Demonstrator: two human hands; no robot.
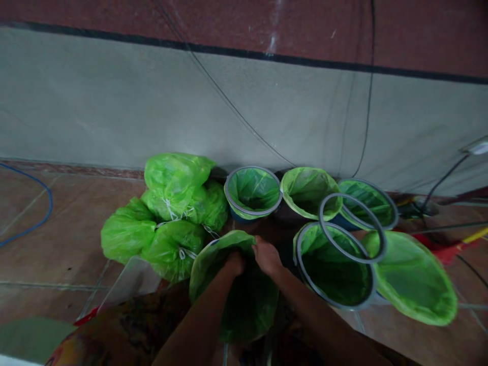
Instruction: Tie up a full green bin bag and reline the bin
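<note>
In front of me stands a bin lined with a green garbage bag, its mouth facing up at me. My right hand is closed on the bag's far right edge, with the thumb and fingers pinching the plastic. Down inside the bag's mouth reaches my left hand; its fingers are hidden in the dark lining. Right of this bin is another lined bin with a grey rim ring. A loose grey ring lies tilted across the bins there.
Tied green garbage bags are heaped at left. Along the wall stand several lined bins, one with a grey ring. A lined bin without a ring is at far right. A blue cable and black wires cross the area.
</note>
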